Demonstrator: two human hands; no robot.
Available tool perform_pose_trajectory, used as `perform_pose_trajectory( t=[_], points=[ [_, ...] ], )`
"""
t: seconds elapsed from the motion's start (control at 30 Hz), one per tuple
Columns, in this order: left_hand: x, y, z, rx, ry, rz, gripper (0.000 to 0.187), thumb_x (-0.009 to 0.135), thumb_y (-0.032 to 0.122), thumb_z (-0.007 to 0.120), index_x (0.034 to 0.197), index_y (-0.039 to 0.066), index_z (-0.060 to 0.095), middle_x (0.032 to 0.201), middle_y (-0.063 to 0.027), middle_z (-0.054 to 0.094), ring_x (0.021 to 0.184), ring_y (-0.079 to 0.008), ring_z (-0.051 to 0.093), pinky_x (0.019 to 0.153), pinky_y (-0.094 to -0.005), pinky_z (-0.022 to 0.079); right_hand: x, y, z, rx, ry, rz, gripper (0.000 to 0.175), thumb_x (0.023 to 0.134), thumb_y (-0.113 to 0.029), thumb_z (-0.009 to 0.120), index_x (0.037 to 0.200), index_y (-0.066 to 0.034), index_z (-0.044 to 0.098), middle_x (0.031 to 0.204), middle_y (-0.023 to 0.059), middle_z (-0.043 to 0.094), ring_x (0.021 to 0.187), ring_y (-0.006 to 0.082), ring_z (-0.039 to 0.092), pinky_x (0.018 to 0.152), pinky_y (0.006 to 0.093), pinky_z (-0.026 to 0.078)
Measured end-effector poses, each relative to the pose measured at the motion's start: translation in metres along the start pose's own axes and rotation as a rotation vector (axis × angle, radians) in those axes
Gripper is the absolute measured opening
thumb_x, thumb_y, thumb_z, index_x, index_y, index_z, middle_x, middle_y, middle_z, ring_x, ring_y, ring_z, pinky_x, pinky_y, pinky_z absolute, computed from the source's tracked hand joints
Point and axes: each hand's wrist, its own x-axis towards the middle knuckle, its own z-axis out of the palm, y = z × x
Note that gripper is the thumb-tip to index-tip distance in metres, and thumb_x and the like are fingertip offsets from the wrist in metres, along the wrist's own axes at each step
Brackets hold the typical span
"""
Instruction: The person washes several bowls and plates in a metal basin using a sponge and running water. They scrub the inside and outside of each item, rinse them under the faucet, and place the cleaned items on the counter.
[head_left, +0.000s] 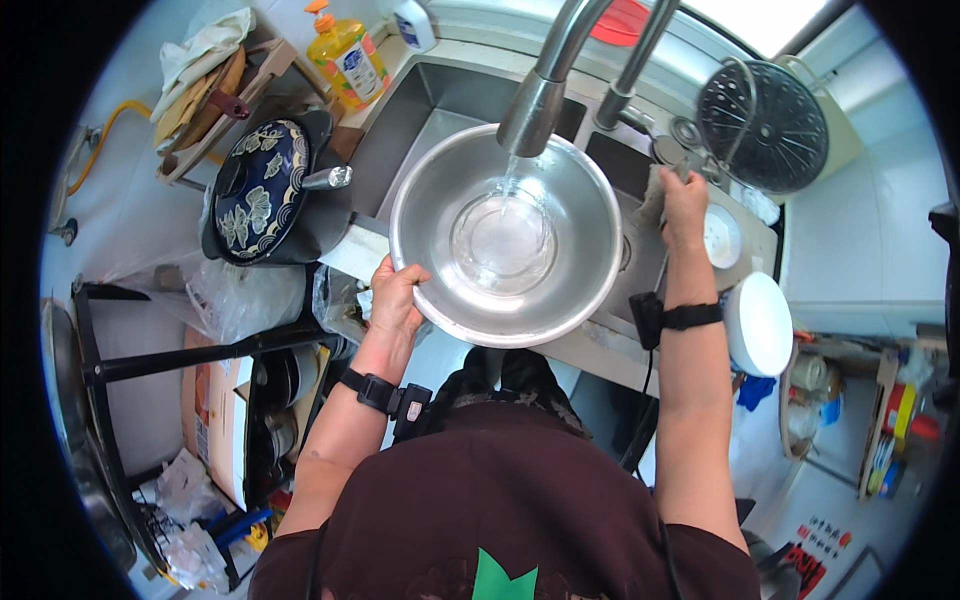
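Note:
A wide stainless steel basin (577, 247) is tilted over the sink (375, 169), under the metal faucet (534, 112). Water runs from the spout into it, and a shallow pool lies at the bottom. My left hand (397, 296) grips the basin's rim at its lower left, thumb over the edge. To the right of the basin, my right hand (684, 206) holds a greyish cloth (651, 196), partly hidden by the fingers. Close by that hand stands a small white bowl (721, 236). A larger white bowl (761, 324) is beside my right forearm.
A dark pot with a patterned blue lid (262, 191) stands left of the sink, near a yellow pump bottle (349, 60). At the right back rests a round black perforated pan or rack (765, 126). A black-framed shelf (202, 352) with boxes and bags is at lower left.

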Motion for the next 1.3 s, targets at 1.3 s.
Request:
perform_pose_trajectory(
  t=[1.3],
  points=[
    [-0.13, -0.092, 0.233, 0.639, -0.896, -0.313, 0.056, 0.096, 0.037, 0.059, 0.134, -0.002, 0.044, 0.125, -0.017, 0.052, 0.109, -0.0256, 0.058, 0.087, -0.0374, 0.052, -0.247, 0.044, -0.251, -0.881, -0.29, -0.081, 0.054, 0.075, -0.021, 0.077, 0.123, -0.0072, 0.057, 0.141, 0.0184, 0.046, 0.126, 0.0308, 0.048, 0.1, 0.0478, 0.042]
  ],
)
